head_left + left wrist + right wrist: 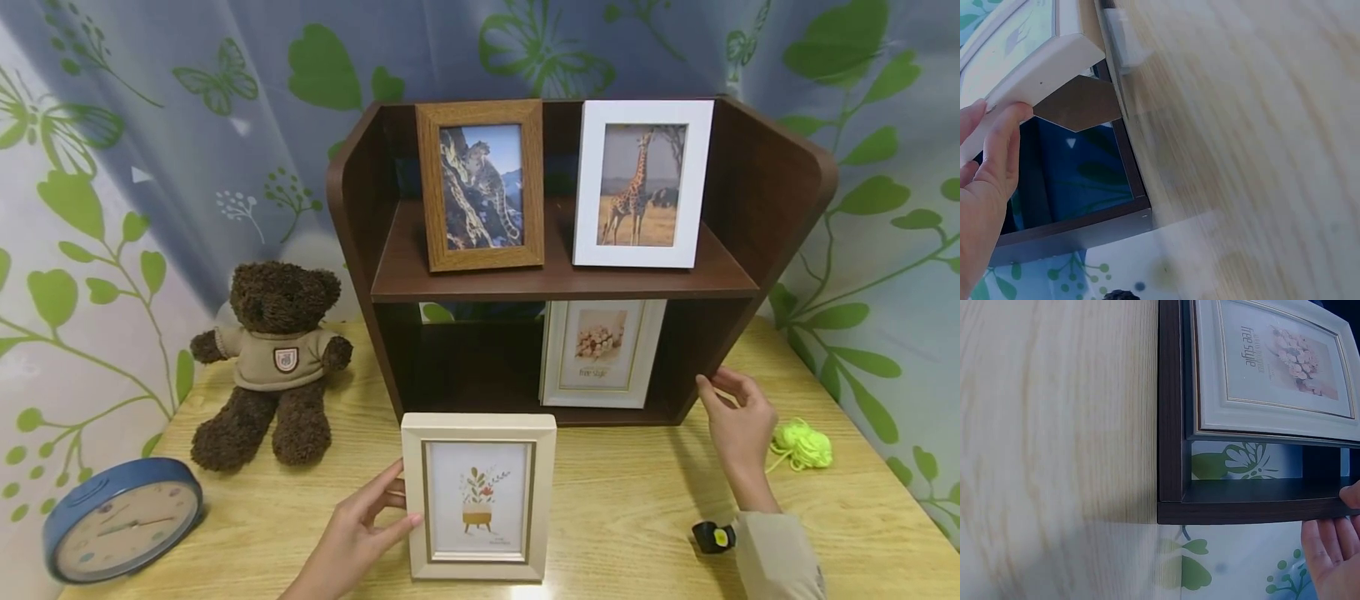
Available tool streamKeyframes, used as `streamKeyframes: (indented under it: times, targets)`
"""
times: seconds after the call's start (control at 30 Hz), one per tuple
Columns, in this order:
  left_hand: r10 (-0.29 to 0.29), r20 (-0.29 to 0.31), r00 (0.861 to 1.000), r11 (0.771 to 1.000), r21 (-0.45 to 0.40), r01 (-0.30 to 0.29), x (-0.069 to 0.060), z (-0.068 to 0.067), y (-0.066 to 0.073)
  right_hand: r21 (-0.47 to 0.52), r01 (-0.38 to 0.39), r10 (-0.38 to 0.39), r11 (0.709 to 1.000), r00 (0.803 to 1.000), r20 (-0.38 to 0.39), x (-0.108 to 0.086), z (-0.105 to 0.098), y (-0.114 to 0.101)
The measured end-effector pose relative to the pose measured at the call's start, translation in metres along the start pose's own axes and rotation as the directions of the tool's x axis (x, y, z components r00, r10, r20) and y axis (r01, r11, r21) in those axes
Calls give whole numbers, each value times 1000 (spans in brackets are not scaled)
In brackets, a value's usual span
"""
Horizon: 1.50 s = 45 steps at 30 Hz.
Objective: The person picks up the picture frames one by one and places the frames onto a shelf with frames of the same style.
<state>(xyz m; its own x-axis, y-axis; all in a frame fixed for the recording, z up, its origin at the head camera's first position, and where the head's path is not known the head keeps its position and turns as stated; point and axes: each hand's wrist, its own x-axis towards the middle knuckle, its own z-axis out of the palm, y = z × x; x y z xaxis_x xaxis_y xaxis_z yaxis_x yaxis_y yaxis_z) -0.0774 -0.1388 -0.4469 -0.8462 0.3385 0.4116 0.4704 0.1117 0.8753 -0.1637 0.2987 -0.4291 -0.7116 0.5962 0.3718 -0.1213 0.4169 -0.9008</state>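
My left hand (360, 525) holds a cream picture frame (480, 568) by its left edge. The frame stands in front of the shelf and shows a potted plant print; in the left wrist view its back leg is folded out. My right hand (741, 429) grips the right side panel of the dark brown two-tier shelf (562, 283), thumb on the inner side and fingers outside. On the lower tier, to the right, stands a white frame with a flower print (1285, 362). The upper tier bears a brown leopard frame (486, 258) and a white giraffe frame (637, 257).
To the shelf's left sits a brown teddy bear (277, 358) in a beige shirt, with a blue clock (123, 521) nearer the front. Bright yellow yarn (802, 444) and a small black item with a yellow spot (712, 537) lie to the right. A patterned curtain hangs behind.
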Motion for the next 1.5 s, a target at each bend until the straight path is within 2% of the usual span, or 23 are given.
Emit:
streamKeyframes:
  times: [0.1, 0.27, 0.33, 0.53, 0.7, 0.97, 1.2, 1.33, 1.5]
  targets:
    - [14, -28, 1000, 1000, 16, -14, 2, 1, 2, -13, 5, -5, 1000, 1000, 7, 0, -1, 1]
    - [7, -94, 996, 998, 62, -1, 6, 2, 6, -14, 4, -3, 1000, 1000, 10, 1, -1, 2]
    - [6, -104, 995, 997, 71, 1, 10, 2, 7, -9, -5, 5, 1000, 1000, 6, 1, -1, 2]
    - [64, -118, 991, 993, 106, -51, 20, 2, 9, -14, 0, 0, 1000, 1000, 11, 1, -1, 3]
    - [79, -134, 988, 990, 131, -61, 27, 0, 9, -25, 7, -6, 1000, 1000, 19, 1, -1, 4]
    - [42, -164, 986, 991, 129, -21, 41, -5, 3, -26, 1, 0, 1000, 1000, 12, 1, -1, 4]
    - [-56, -197, 979, 993, 94, 75, 54, -6, -3, -31, -2, 3, 1000, 1000, 20, 2, 0, 4]
    - [-48, -214, 976, 994, 87, 68, 59, -5, -8, -27, 0, 1, 1000, 1000, 22, 3, 0, 5]
    - [-71, -240, 968, 994, 65, 89, 67, -2, -13, -31, 0, 1, 1000, 1000, 21, 3, 0, 5]
